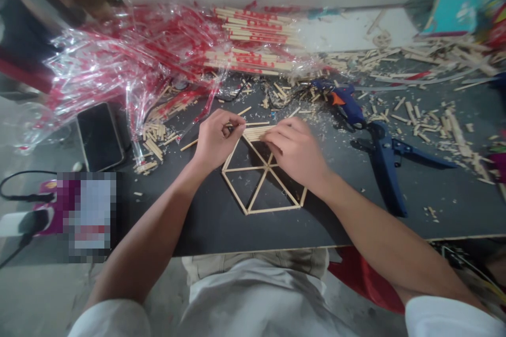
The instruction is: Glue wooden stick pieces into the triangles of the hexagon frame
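A six-sided frame of thin wooden sticks (pixel 272 209), with spokes meeting at its middle, lies on the dark table in front of me. Along its far side, several sticks (pixel 256 132) lie close side by side. My left hand (pixel 219 136) is at the far left corner, thumb and forefinger pinched at the end of a thin wooden stick (pixel 259 124). At the right ends of the row, my right hand (pixel 295 148) has its fingers bent and closed on the sticks; the fingertips are partly hidden. The frame's far right side is under this hand.
Right of the frame are a blue glue gun (pixel 348 102) and a blue hand cutter (pixel 385 163). Stick offcuts (pixel 415 116) litter the table. Plastic wrappers (pixel 150 47) and bundled sticks (pixel 256 26) pile up behind. A phone (pixel 100 136) and power strip (pixel 49 205) sit left.
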Tool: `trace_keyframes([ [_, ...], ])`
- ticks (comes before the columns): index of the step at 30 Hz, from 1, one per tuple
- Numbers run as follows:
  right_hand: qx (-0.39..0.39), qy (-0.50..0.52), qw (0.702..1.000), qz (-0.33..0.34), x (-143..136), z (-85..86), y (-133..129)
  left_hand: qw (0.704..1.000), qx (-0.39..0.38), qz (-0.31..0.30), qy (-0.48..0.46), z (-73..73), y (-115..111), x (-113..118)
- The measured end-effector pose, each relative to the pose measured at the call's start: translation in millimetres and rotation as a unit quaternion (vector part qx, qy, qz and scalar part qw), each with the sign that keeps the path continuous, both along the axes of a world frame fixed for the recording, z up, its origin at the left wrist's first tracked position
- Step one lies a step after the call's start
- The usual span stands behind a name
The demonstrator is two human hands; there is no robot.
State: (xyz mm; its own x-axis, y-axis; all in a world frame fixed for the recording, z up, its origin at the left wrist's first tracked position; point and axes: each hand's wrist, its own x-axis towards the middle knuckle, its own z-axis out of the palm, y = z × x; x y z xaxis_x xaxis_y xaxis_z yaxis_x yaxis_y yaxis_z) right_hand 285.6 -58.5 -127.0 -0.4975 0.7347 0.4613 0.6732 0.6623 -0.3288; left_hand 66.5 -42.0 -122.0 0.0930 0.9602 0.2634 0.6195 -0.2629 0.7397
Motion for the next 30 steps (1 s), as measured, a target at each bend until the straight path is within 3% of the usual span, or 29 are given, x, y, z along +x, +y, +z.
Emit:
trace_keyframes([
  [11,-0.05,0.052,0.997,-0.003,2.5,-0.5,1.3,1.0,0.001,-0.005,0.001,-2.9,0.6,-1.7],
  [17,-0.033,0.055,0.997,-0.043,3.7,-3.4,1.0,1.0,-0.003,-0.004,-0.013,-2.5,1.4,-3.0],
  [30,-0.019,0.078,0.995,-0.056,5.8,-7.0,3.8,1.0,0.008,-0.006,-0.016,-0.6,0.0,-1.8],
])
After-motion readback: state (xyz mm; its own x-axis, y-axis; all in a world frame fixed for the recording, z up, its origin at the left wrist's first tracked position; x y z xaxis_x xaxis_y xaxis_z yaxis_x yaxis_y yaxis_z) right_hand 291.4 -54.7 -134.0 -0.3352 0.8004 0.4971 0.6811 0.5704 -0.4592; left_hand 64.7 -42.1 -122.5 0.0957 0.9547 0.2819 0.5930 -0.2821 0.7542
